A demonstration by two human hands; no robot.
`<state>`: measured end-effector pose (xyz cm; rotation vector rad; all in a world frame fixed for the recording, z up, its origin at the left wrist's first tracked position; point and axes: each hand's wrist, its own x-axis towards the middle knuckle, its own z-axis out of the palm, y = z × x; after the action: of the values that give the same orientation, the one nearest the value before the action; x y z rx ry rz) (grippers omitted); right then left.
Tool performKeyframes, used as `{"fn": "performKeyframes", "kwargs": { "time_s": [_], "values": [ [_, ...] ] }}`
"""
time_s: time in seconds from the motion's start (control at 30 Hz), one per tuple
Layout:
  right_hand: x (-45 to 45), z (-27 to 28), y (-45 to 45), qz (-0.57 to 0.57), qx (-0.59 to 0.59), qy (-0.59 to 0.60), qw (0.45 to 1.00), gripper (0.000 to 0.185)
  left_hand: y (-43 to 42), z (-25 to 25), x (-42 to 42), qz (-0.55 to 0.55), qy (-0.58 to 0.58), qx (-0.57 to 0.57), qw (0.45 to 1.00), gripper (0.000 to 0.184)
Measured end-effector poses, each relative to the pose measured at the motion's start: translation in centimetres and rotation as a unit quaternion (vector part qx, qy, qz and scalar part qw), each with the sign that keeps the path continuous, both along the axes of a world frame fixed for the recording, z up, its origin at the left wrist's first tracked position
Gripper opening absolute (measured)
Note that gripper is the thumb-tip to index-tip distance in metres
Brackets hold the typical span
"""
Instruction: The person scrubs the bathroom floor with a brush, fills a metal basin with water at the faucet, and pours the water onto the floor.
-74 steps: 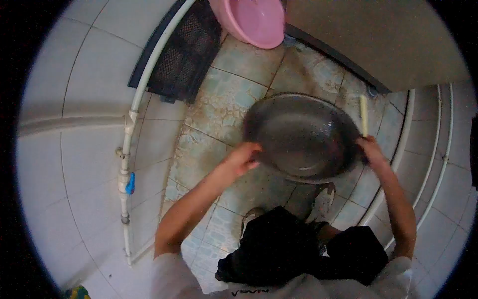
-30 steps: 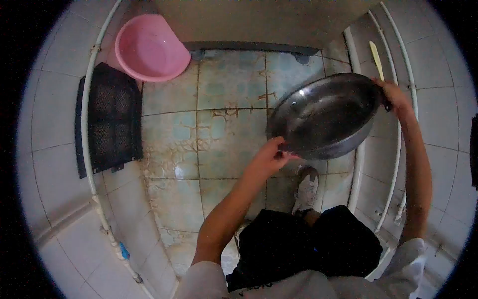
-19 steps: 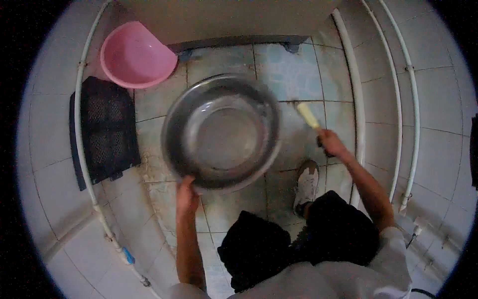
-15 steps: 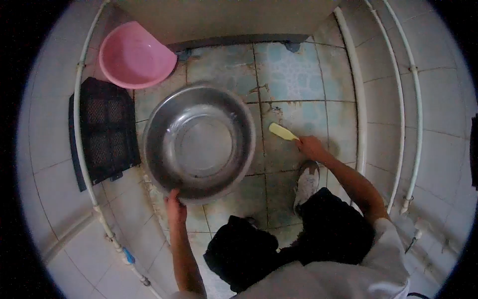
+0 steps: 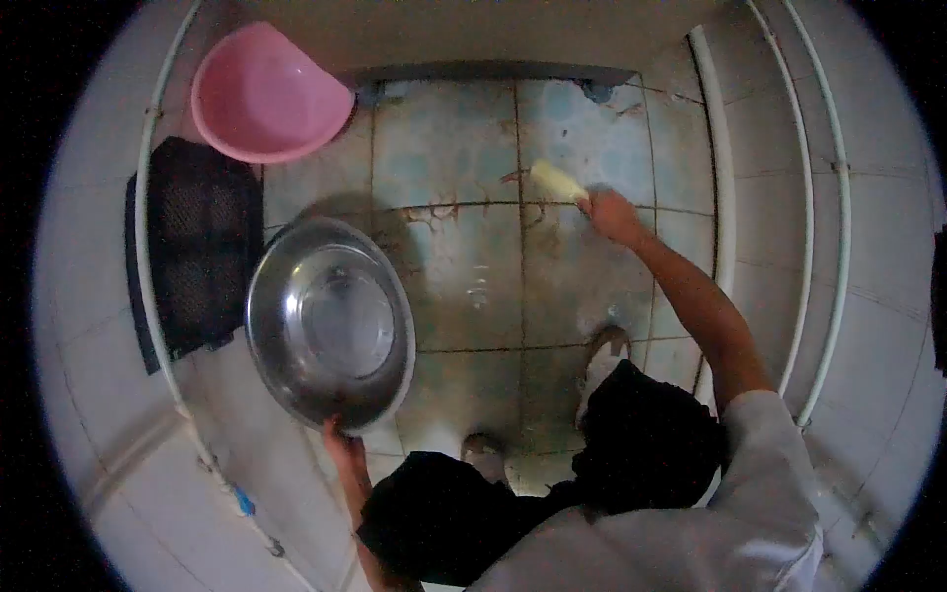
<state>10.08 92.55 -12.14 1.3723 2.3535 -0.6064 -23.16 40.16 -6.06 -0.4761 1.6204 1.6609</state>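
A large steel basin (image 5: 395,370) is tipped up on its side at the left, its hollow facing me. My left hand (image 5: 342,446) is closed on its near rim. Over the tiled floor (image 5: 464,281), my right hand (image 5: 614,217) grips a pale yellow brush (image 5: 557,182) by its narrow handle. The broad head points to the left and is slightly blurred; its bristles, if any, are hidden underneath. I cannot tell whether it touches the tiles.
A pink basin (image 5: 271,99) leans in the far left corner. Below it, a black mesh crate (image 5: 197,247) stands by the left wall. Pipes (image 5: 725,187) run along both side walls. A low panel (image 5: 493,39) closes off the far side. My shoes (image 5: 600,373) are on the tiles.
The steel basin has shifted left and tipped up in my left hand, baring more floor. My right hand has moved the brush farther away from me.
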Motion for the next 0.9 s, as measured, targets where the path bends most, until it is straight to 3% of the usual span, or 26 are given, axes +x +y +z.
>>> {"fn": "performKeyframes", "kwargs": {
  "time_s": [0.03, 0.07, 0.1, 0.13, 0.2, 0.27, 0.3, 0.4, 0.47, 0.53, 0.57, 0.6, 0.67, 0.77, 0.83, 0.9],
  "values": [
    [-0.7, 0.2, 1.2, -0.041, -0.045, -0.037, 0.997, 0.049, -1.0, -0.6, 0.0, -0.015, 0.013, -0.041, 0.999, 0.045],
    [0.4, -1.1, 0.3, -0.060, -0.071, 0.047, 0.995, 0.050, -1.7, -1.2, -0.3, -0.027, 0.020, -0.056, 0.998, 0.045],
    [1.8, -2.3, -2.6, -0.065, -0.066, 0.045, 0.995, 0.050, -2.5, -2.1, -0.6, -0.039, 0.026, -0.071, 0.996, 0.045],
    [3.5, -3.2, -6.0, -0.034, -0.003, 0.045, 0.998, 0.050, -3.7, -3.4, -0.8, -0.062, 0.047, -0.034, 0.996, 0.044],
    [4.5, -2.7, -7.2, -0.005, 0.056, 0.040, 0.998, 0.052, -2.2, -3.0, 0.0, 0.002, 0.014, -0.035, 0.999, 0.044],
    [3.6, -2.6, -4.4, 0.040, 0.049, 0.123, 0.990, 0.050, -0.9, -2.6, 1.1, 0.025, 0.012, 0.017, 0.999, 0.044],
    [1.2, -1.4, -2.7, 0.039, 0.048, 0.123, 0.991, 0.050, -0.6, -2.5, 1.4, 0.014, 0.023, 0.067, 0.997, 0.045],
    [-3.6, 0.4, 0.2, -0.042, -0.089, -0.004, 0.995, 0.045, -2.6, -5.1, 0.4, 0.010, 0.014, 0.030, 0.999, 0.048],
    [0.0, -3.0, -2.4, 0.053, -0.036, 0.052, 0.997, 0.046, -1.5, -4.5, 0.7, 0.025, 0.009, 0.013, 1.000, 0.048],
    [3.3, 0.3, -3.6, -0.042, -0.082, 0.107, 0.990, 0.043, -0.9, -5.2, 0.5, 0.041, 0.005, -0.005, 0.999, 0.049],
    [5.3, 0.7, -3.4, -0.078, -0.084, 0.123, 0.986, 0.042, -2.0, -6.8, 0.0, -0.002, 0.040, -0.005, 0.999, 0.049],
    [8.0, -1.4, -2.6, -0.095, -0.052, 0.121, 0.987, 0.042, -2.8, -7.5, -0.2, -0.045, 0.076, -0.008, 0.996, 0.050],
    [9.8, 2.1, 1.5, -0.127, 0.041, 0.133, 0.982, 0.056, -2.9, -7.2, -0.1, -0.040, 0.061, -0.016, 0.997, 0.051],
    [12.7, -1.2, 10.4, -0.284, 0.053, 0.153, 0.945, 0.053, -2.7, -6.9, -0.1, -0.045, 0.050, -0.035, 0.997, 0.055],
    [12.7, -2.9, 15.1, -0.291, 0.084, 0.165, 0.939, 0.052, -2.8, -6.1, 0.4, -0.059, 0.053, -0.052, 0.995, 0.056],
    [11.7, -5.7, 19.2, -0.441, -0.039, 0.276, 0.853, 0.045, -2.5, -4.4, 1.1, 0.017, 0.016, -0.062, 0.998, 0.061]
  ]
}}
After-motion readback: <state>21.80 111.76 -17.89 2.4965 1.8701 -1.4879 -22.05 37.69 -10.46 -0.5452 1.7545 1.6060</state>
